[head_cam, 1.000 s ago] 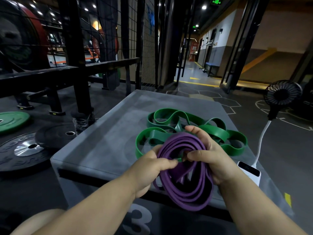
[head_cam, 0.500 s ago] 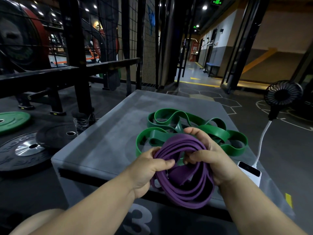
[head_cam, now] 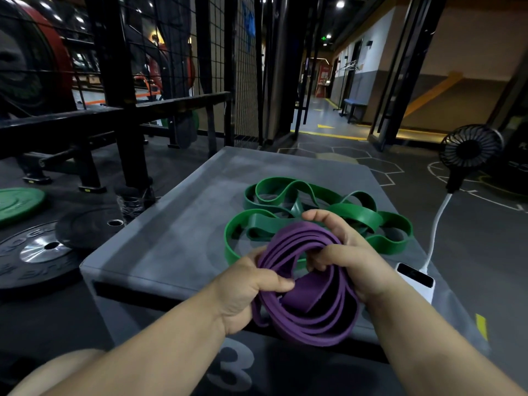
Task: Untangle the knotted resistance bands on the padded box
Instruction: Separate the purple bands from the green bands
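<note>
GYM FLOOR: A person works at a coiled purple resistance band, gripping it with both hands over the near edge of a grey padded box. The left hand is curled round the coil's left side, thumb laid across the strands. The right hand grasps the coil's upper right, fingers hooked into its middle. The lower loops of the purple band hang past the box's front edge, above a large numeral 3 on the front face. Just beyond the hands, a wider green resistance band lies in looping folds on the box top, its strands crossing one another. The purple coil overlaps its near side from here, and whether the two are knotted together cannot be told. At the box's right edge rests a white power bank, from which a white stem rises to a small black fan. On the floor to the left lie a black weight plate and a green weight plate
</note>
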Demonstrator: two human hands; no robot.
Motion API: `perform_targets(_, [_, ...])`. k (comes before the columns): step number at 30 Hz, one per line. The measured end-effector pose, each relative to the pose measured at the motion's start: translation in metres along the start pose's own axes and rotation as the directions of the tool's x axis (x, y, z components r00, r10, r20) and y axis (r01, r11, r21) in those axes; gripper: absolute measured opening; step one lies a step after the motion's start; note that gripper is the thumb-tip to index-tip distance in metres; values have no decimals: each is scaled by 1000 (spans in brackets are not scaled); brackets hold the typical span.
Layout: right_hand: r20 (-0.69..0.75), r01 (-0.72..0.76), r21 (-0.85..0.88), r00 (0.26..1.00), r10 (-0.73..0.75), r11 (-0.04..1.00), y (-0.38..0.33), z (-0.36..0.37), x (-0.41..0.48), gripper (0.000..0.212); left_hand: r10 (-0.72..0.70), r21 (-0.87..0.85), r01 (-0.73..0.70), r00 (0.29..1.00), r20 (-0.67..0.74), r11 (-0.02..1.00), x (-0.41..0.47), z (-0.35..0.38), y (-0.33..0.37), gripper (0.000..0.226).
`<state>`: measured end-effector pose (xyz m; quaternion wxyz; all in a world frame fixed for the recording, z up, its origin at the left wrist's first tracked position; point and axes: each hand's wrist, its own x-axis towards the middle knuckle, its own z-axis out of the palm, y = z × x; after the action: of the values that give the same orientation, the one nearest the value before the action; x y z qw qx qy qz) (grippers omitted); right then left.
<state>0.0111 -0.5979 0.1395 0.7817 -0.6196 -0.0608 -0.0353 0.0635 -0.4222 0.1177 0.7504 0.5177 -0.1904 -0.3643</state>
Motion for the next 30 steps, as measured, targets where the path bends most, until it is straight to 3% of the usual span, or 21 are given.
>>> perform_targets(8, [-32, 21, -112, 999, -25, 993, -2, -3, 0, 58, 23, -107, -30, 998, -63, 994, 2, -2, -1, 26])
perform_targets(13, [-48, 39, -221, 998, -51, 975, -4, 2, -1, 43, -52, -140, 36, 992, -113, 989, 0, -2, -1, 48])
perform_targets(16, [-64, 36, -237, 997, -52, 971, -2, 2, 0, 40, -70, -156, 56, 994, -83, 986, -1, -2, 0, 47])
perform_targets(24, [-85, 85, -79, 992, -91, 993, 2, 1, 2, 59, 25, -210, 20, 978, 207, 977, -2, -2, 0, 46])
perform_targets(27, [-108, 80, -84, 990, -89, 993, 2, -3, 2, 65, 54, -132, -27, 977, 207, 991, -2, -1, 1, 35])
perform_targets(30, [-81, 40, -78, 996, -47, 996, 1, -5, 2, 70, 113, -100, -98, 980, 164, 990, -1, -3, 4, 47])
